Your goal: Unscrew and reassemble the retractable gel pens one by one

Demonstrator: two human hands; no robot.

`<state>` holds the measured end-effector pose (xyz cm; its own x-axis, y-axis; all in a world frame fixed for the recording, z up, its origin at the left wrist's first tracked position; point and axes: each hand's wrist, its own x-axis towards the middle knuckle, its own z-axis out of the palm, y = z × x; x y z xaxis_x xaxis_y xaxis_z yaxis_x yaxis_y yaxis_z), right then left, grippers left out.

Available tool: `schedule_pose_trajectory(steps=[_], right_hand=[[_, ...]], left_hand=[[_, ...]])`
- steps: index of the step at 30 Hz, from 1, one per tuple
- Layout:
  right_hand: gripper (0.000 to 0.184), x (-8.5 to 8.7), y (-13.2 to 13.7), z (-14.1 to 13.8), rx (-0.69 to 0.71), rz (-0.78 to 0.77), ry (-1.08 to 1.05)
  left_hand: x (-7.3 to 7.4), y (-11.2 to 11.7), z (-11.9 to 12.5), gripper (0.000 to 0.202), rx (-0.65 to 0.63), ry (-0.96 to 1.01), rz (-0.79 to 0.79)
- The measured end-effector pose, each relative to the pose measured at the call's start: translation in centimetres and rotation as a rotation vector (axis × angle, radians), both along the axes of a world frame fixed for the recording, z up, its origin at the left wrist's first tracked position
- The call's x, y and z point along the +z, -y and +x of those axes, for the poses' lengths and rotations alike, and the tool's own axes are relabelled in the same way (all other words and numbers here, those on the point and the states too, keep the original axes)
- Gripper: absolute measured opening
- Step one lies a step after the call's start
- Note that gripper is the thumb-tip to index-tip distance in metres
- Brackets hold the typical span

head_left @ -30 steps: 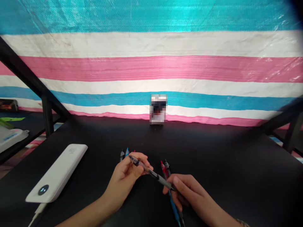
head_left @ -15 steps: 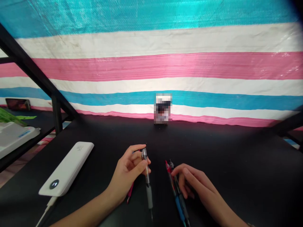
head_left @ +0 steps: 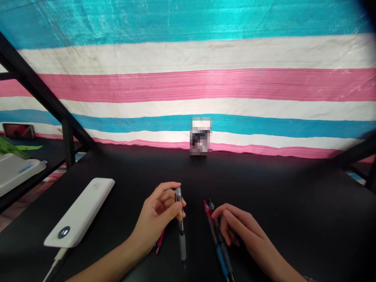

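In my left hand [head_left: 160,209] is a clear click pen [head_left: 181,227] with a grey grip, its point facing down. The thumb and fingers pinch its upper part, and the index fingertip rests on the top end. Partly hidden below that hand, a dark pink pen [head_left: 159,243] lies on the black tabletop [head_left: 293,203]. My right hand [head_left: 241,227] rests with loosely bent fingers beside two pens. Its index fingertip is at or touching them, but it grips neither. One is a red-topped pen with a blue grip [head_left: 219,250]; the other is a dark grey pen [head_left: 225,250].
A white power bank [head_left: 85,211] with a lit display and plugged-in cable [head_left: 54,262] lies at the left. A small upright blurred object [head_left: 201,137] stands at the back against a striped tarp [head_left: 141,86]. Black frame bars [head_left: 68,141] edge the left side.
The pen in my left hand has swung slightly, its lower end moving a little left. My right hand keeps its place by the two pens. The view has shifted slightly.
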<state>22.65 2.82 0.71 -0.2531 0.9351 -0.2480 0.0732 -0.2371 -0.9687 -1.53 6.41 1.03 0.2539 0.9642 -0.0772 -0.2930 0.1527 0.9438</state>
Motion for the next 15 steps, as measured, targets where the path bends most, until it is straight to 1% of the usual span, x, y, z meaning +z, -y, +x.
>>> schedule_pose_trajectory(steps=[4,10,15], right_hand=[[0.056,0.01,0.04,0.04,0.008,-0.004,0.015],[0.054,0.07,-0.05,0.07,0.023,0.004,0.020],[0.055,0.08,-0.11,0.07,0.026,0.012,0.034]], left_hand=[[-0.08,-0.17,-0.15,0.028,-0.009,-0.026,0.008],[0.07,-0.40,-0.35,0.040,0.020,-0.021,0.019],[0.19,-0.53,-0.42,0.030,0.052,-0.046,-0.005]])
